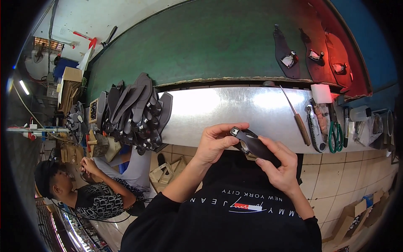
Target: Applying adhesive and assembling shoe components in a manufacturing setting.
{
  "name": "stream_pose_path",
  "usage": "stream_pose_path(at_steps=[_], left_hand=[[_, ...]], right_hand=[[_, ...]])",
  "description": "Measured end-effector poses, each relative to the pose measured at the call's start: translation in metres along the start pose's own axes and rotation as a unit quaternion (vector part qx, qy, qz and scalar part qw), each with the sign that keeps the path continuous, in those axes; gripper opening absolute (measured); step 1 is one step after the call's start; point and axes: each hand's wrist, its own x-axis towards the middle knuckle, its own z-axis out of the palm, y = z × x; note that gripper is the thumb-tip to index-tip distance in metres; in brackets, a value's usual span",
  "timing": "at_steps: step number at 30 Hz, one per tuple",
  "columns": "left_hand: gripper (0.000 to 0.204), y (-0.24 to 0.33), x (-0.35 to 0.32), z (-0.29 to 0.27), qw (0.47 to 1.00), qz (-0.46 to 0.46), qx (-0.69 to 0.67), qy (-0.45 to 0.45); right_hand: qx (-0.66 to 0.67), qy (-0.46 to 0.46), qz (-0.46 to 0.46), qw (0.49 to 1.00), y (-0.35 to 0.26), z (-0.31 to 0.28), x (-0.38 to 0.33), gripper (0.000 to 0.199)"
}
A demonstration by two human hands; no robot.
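Note:
A dark sandal [259, 148] with a shiny ornament on its strap is held up in front of my chest, just off the table's near edge. My left hand [219, 143] pinches the strap end by the ornament between thumb and fingers. At the other end, my right hand [280, 164] grips the sole with its thumb and fingers. Part of the sandal is hidden behind my fingers. On the metal table [235, 111] to the left lies a heap of dark sandals [136, 111], several with shiny ornaments.
Right on the table lie an awl [300, 126], a utility knife [315, 128], green-handled scissors [336, 136], a black pen [346, 126] and a white block [321, 93]. Beyond runs a green belt [210, 42] bearing three sandals [315, 56] at right. A co-worker [98, 189] sits at left.

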Motion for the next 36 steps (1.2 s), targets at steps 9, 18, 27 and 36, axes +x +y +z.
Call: stream_pose_path(at_steps=[9, 18, 27, 36], left_hand=[[0.039, 0.001, 0.000, -0.002, 1.000, -0.018, 0.019, 0.010], [0.037, 0.009, -0.002, 0.013, 0.990, 0.032, 0.135, -0.006], [0.037, 0.012, 0.003, 0.002, 0.973, 0.102, 0.165, -0.128], [0.038, 0.009, 0.003, 0.002, 0.959, 0.118, 0.209, -0.148]], right_hand=[[-0.004, -0.009, 0.007, 1.000, -0.001, -0.002, 0.001, 0.048], [-0.046, -0.005, -0.002, 0.999, -0.003, -0.003, 0.003, 0.046], [-0.065, -0.016, -0.026, 0.997, -0.006, -0.008, 0.004, 0.046], [-0.116, 0.016, -0.059, 0.991, -0.001, -0.001, 0.001, 0.042]])
